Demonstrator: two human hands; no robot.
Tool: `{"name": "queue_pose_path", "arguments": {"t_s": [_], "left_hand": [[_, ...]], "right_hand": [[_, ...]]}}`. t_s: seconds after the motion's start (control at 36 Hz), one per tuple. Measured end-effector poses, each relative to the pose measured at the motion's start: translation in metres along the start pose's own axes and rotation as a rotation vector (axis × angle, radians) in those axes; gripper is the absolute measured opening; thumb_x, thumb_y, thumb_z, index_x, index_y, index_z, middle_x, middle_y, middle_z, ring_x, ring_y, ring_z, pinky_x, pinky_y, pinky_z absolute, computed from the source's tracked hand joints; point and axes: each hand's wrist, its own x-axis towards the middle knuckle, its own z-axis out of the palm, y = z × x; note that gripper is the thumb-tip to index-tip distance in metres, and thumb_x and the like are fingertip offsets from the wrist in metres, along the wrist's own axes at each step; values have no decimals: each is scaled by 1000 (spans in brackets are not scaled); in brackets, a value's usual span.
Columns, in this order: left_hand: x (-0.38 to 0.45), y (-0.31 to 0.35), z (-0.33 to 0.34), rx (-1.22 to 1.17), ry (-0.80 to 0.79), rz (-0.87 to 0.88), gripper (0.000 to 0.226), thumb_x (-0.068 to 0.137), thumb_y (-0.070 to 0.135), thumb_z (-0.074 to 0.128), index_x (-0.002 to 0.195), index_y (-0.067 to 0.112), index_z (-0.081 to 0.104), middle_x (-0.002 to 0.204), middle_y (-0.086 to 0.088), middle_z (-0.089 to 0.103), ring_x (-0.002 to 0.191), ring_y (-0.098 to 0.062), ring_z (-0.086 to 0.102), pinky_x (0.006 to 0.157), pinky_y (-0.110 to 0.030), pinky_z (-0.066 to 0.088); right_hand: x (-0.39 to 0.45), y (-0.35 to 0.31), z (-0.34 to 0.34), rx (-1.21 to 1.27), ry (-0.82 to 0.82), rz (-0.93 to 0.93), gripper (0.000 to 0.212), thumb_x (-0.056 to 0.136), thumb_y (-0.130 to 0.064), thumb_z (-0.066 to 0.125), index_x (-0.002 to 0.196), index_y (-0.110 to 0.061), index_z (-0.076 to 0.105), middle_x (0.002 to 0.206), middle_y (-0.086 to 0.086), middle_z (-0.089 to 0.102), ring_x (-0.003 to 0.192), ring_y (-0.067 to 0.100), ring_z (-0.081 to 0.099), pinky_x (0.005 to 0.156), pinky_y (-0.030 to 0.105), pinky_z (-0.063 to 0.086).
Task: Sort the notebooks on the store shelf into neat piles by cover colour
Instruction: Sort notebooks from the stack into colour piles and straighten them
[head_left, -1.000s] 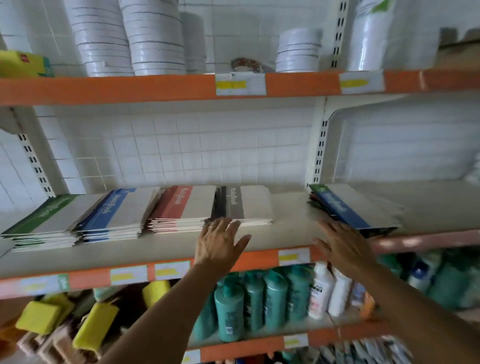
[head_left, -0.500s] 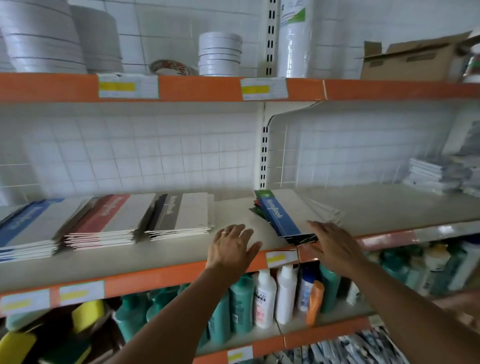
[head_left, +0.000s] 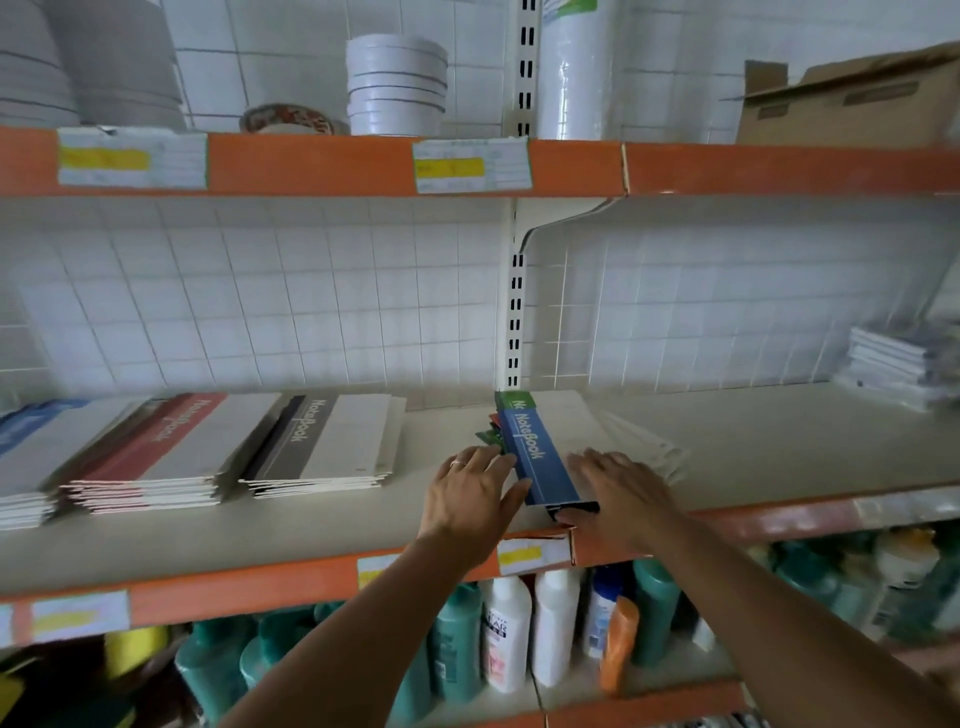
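Top shelf, left: stacks of white disposable plates; a patterned bowl just beside them
Top shelf, middle: a shorter stack of white bowls; a tall wrapped sleeve of white cups right of the upright
Top shelf, right: an open cardboard box, flap raised
Shelf edges: orange strips carrying white price labels with yellow bands; print too blurred to read
Back wall: white square tiles; a slotted white upright between the bays
Bottom shelf: teal bottles; two white bottles among them; an orange tube leaning in front; yellow packs at far left, blurred
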Motion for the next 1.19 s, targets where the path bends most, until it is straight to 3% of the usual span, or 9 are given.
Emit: {"name": "queue_pose_path", "arguments": {"t_s": [0.14,0.28,0.42,0.5,0.61,0.72,0.78,1.06,1.19], "left_hand": [[3,17,6,-17,129,-51,48,98,50,30,128,23,56,130,4,56,121,-17,49,98,-33,38],[5,36,15,-21,329,-108,35,89,43,35,89,18,60,85,0,61,76,-23,59,63,-32,47],[12,46,19,1,196,-155,37,86,43,32,87,18,59,84,0,59,78,-23,59,64,-33,47],[25,50,21,18,165,-102,40,88,42,33,99,16,60,98,-2,61,94,-24,58,76,-35,46],[46,53,30,34,-28,-59,67,90,57,27,144,19,35,151,-2,35,141,-22,26,114,-35,17],[59,60,39,64,-220,-22,112,62,87,-10,153,23,10,161,-2,8,148,-22,-4,118,-42,-5],[59,63,44,103,-269,-9,104,70,85,-2,153,23,9,161,-2,7,147,-22,-7,117,-44,-7],[45,79,39,130,-138,61,95,79,68,56,151,19,18,141,-4,38,135,-24,30,115,-37,16],[32,89,30,186,-162,73,86,85,53,61,151,17,18,138,-7,37,129,-27,37,107,-39,31]], "right_hand": [[5,11,-8,73,99,-66,45,94,-59,38,121,-26,53,118,-1,60,106,19,53,80,31,44],[10,26,-12,47,141,-171,27,97,-26,44,123,-25,51,116,2,62,101,21,56,75,29,43],[16,37,-17,74,244,-173,46,98,-12,39,142,-26,31,114,2,60,90,18,55,65,29,42],[21,46,-22,84,276,-160,59,96,-8,42,148,-26,22,125,3,56,103,21,55,76,34,49],[27,57,-24,50,254,-160,80,90,-9,58,152,-29,12,153,-2,32,132,17,40,100,29,41],[27,62,-27,46,237,-127,77,95,0,45,153,-32,6,159,-3,19,141,16,29,110,27,30],[27,64,-25,48,246,-122,75,96,-3,45,152,-33,5,158,-2,20,141,16,29,110,27,30],[22,73,-19,111,239,-79,84,89,11,41,152,-34,9,160,-4,15,143,12,25,106,24,32],[16,72,-19,105,261,-81,81,92,7,44,152,-33,9,159,-3,16,143,14,26,107,28,36]]}}
